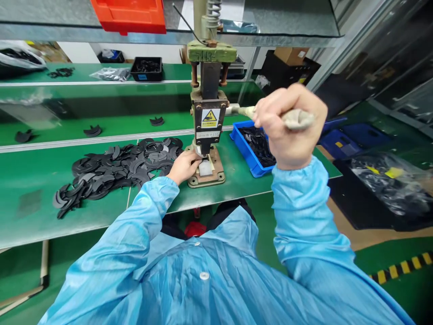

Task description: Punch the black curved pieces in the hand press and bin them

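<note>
My right hand (291,124) is wrapped round the lever handle (246,111) of a hand press (209,119), out to the press's right side. Down at the press base (207,180), my left hand (185,167) is closed, fingertips under the ram and beside a small whitish block (205,168). Whatever those fingers hold is hidden by the hand and too small to name. Left of the press spreads a pile of curved black plastic pieces (125,167). On the right stands a blue bin (250,151) with black parts in it.
Behind the bench, a green conveyor belt (125,115) carries a few scattered black pieces. A black bin (146,68) sits farther back. Overhead, a metal shelf (287,18) bears a red bin (130,13). Bagged parts (392,180) lie at the right.
</note>
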Demonstrator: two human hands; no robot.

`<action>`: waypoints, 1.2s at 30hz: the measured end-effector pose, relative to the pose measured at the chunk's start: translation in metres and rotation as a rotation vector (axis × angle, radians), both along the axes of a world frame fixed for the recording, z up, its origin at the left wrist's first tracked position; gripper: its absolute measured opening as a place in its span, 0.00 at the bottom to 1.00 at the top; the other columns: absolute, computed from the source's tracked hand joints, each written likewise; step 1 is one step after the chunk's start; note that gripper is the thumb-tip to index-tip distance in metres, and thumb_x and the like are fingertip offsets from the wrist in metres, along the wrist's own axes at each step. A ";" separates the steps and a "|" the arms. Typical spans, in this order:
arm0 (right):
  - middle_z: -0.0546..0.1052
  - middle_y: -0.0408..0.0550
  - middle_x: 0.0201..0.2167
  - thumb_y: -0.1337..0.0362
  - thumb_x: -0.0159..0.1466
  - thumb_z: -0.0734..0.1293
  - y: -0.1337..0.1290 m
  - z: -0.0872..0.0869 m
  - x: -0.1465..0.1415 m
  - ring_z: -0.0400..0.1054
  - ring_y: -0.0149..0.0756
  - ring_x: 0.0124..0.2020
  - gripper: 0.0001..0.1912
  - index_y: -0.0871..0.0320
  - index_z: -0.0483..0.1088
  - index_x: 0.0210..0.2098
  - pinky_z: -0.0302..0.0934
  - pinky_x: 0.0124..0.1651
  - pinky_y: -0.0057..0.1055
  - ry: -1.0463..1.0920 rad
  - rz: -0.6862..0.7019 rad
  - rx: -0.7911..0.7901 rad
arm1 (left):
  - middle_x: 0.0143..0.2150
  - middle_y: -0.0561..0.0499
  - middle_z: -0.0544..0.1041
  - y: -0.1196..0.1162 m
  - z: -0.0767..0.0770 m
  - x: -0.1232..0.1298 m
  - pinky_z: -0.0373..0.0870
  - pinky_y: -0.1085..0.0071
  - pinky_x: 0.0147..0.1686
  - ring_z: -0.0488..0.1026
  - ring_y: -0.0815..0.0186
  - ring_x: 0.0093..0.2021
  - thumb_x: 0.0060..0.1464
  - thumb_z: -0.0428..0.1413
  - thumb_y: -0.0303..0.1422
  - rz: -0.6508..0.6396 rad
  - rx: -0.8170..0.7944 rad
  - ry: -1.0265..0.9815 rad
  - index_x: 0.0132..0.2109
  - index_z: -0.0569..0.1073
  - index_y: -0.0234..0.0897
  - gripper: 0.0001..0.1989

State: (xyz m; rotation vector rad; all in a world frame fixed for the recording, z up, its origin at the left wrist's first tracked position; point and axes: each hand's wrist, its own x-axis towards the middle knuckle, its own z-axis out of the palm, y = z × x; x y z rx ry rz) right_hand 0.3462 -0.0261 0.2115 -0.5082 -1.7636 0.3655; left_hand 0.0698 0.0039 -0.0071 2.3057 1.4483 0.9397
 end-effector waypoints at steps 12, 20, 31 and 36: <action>0.76 0.37 0.26 0.62 0.65 0.73 -0.026 -0.127 0.004 0.78 0.36 0.41 0.13 0.52 0.68 0.26 0.71 0.69 0.57 0.053 -0.058 0.265 | 0.58 0.42 0.85 -0.014 0.005 -0.022 0.72 0.55 0.65 0.79 0.53 0.60 0.70 0.55 0.35 0.032 0.004 0.026 0.56 0.82 0.38 0.15; 0.75 0.38 0.25 0.60 0.66 0.74 -0.020 -0.131 -0.006 0.78 0.36 0.40 0.16 0.53 0.67 0.26 0.72 0.66 0.56 0.171 -0.080 0.299 | 0.51 0.40 0.84 -0.061 0.018 -0.128 0.71 0.53 0.58 0.78 0.48 0.54 0.68 0.56 0.38 0.409 -0.062 0.285 0.52 0.82 0.38 0.14; 0.75 0.40 0.25 0.62 0.67 0.73 -0.023 -0.131 -0.008 0.77 0.38 0.40 0.16 0.54 0.67 0.26 0.70 0.66 0.61 0.196 -0.076 0.274 | 0.57 0.35 0.81 -0.061 -0.007 -0.087 0.64 0.50 0.54 0.74 0.41 0.58 0.68 0.58 0.45 0.408 -0.137 0.527 0.59 0.80 0.38 0.21; 0.74 0.39 0.25 0.62 0.66 0.73 -0.022 -0.131 -0.009 0.77 0.37 0.40 0.16 0.53 0.66 0.26 0.71 0.66 0.59 0.196 -0.076 0.280 | 0.51 0.36 0.82 -0.052 -0.005 -0.091 0.65 0.50 0.51 0.75 0.42 0.55 0.72 0.51 0.39 0.367 -0.109 0.547 0.54 0.83 0.38 0.17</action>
